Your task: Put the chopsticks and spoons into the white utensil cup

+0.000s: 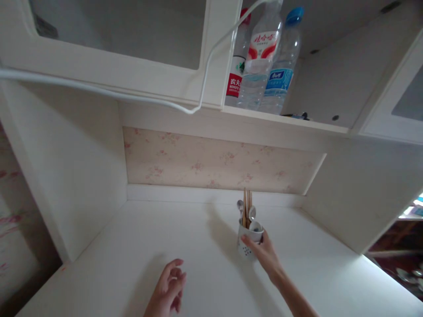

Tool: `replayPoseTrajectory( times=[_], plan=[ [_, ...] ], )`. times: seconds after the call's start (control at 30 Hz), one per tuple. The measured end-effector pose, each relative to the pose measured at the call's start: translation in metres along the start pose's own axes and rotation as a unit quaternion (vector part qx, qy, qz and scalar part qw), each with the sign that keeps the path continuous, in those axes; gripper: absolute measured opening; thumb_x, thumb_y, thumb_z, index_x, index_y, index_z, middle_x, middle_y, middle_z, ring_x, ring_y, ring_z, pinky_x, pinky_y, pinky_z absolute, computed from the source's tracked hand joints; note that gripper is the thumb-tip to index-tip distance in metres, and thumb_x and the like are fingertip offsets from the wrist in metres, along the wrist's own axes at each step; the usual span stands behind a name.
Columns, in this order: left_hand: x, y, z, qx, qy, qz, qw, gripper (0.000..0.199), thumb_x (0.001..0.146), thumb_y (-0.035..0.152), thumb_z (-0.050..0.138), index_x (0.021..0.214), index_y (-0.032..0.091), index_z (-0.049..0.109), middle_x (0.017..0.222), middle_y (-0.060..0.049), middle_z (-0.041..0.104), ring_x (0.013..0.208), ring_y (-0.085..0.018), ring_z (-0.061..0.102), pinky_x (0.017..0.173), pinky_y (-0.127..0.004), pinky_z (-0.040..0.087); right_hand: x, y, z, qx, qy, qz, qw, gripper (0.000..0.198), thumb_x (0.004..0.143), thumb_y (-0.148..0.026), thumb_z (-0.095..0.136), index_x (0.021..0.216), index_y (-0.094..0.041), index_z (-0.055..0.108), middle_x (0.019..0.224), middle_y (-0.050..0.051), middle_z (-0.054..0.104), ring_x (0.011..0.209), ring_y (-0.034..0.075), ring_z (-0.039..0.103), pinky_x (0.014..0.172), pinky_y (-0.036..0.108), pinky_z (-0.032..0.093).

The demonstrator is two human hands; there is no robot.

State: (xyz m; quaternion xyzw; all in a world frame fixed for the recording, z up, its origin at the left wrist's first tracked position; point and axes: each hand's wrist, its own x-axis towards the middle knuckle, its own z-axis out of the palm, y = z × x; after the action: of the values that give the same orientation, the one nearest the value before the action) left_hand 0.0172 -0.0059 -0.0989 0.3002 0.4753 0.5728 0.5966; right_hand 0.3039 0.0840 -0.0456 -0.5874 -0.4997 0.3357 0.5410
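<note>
My right hand [262, 252] grips a white utensil holder [243, 242] with small holes in its side, thumb in front and fingers round the right side. Out of its top stick wooden chopsticks [245, 207] and several metal spoons [252, 213]. The holder is upright near the back of the white desktop [185, 237]; whether its base touches the surface I cannot tell. Lower and to the left, my left hand [170, 286] hovers over the desktop, loosely curled with its fingers apart and nothing in it.
Three plastic bottles [256, 66] stand on the open shelf above, and a white cable [132, 97] hangs along the cabinet front. White side panels [76, 163] bound the desktop left and right. Flowered wallpaper [198, 160] shows behind.
</note>
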Motion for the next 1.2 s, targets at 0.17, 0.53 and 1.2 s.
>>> replayPoseTrajectory(
  times=[0.17,0.53,1.2],
  plan=[
    [-0.014,0.027,0.0,-0.189,-0.037,-0.053,0.98,0.058,0.072,0.055,0.068,0.12,0.025,0.056,0.118,-0.008,0.057,0.096,-0.022,0.059,0.073,-0.033,0.05,-0.094,-0.049,0.037,0.09,-0.218,0.067,0.97,0.054,0.068,-0.054,0.073,0.102,-0.015,0.062,0.088,0.007,0.069,0.084,0.024,0.061,0.074,0.034,0.048],
    [-0.036,0.055,-0.009,-0.374,-0.075,-0.091,0.92,0.059,0.079,0.062,0.057,0.127,0.029,0.05,0.127,-0.01,0.06,0.115,-0.032,0.059,0.096,-0.051,0.045,-0.163,-0.062,0.101,0.184,-0.411,0.195,0.871,0.057,0.07,-0.054,0.073,0.104,-0.009,0.065,0.085,0.008,0.068,0.076,0.019,0.06,0.072,0.03,0.044],
    [-0.024,0.043,-0.009,-0.366,0.011,-0.068,0.928,0.033,0.08,0.023,0.068,0.112,0.023,0.058,0.099,-0.006,0.069,0.084,-0.02,0.069,0.075,-0.035,0.056,-0.151,-0.023,0.098,0.321,-0.464,0.392,0.727,0.073,0.077,-0.072,0.048,0.11,-0.007,0.06,0.081,0.016,0.073,0.063,0.023,0.069,0.062,0.033,0.051]
  ],
)
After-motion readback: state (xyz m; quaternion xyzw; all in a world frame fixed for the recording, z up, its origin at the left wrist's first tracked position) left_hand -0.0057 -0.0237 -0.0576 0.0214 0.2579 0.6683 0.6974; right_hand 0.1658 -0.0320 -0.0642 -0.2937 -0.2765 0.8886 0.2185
